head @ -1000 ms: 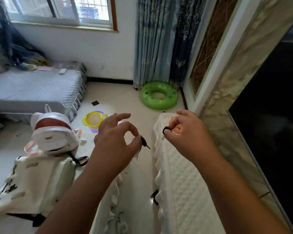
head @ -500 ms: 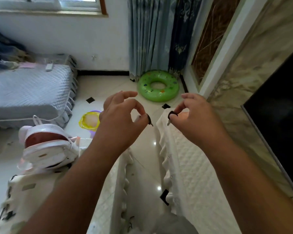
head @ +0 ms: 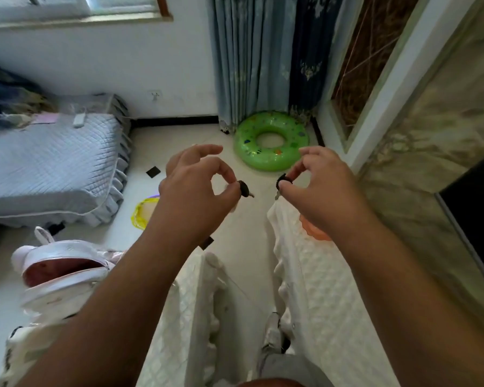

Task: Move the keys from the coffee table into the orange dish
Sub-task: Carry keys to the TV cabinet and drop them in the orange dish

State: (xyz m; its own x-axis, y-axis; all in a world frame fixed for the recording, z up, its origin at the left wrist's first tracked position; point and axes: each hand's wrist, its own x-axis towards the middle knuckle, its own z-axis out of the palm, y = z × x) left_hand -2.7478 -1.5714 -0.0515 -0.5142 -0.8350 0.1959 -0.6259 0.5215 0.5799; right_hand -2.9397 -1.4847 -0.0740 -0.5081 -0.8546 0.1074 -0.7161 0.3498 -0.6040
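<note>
My left hand [head: 196, 196] pinches a black-headed key [head: 244, 189] between thumb and forefinger, held in the air over the gap between the two white-covered surfaces. My right hand [head: 322, 191] pinches a second black-headed key [head: 283, 181] the same way, above the far end of the white quilted cabinet top [head: 324, 289]. The orange dish [head: 313, 231] lies on that top, mostly hidden under my right wrist; only a scalloped orange edge shows. The two keys are a short way apart, at the same height.
A coffee table with a white quilted cover [head: 185, 317] holds a pink-and-silver backpack [head: 62, 275] at lower left. A green swim ring [head: 271, 141] and a yellow bowl [head: 143, 210] lie on the floor. A grey-blue bed [head: 48, 169] stands left; a dark screen [head: 475, 219] right.
Both hands have risen and come closer together, each still pinching its key. The view has tilted down and the orange dish has slipped under my right wrist.
</note>
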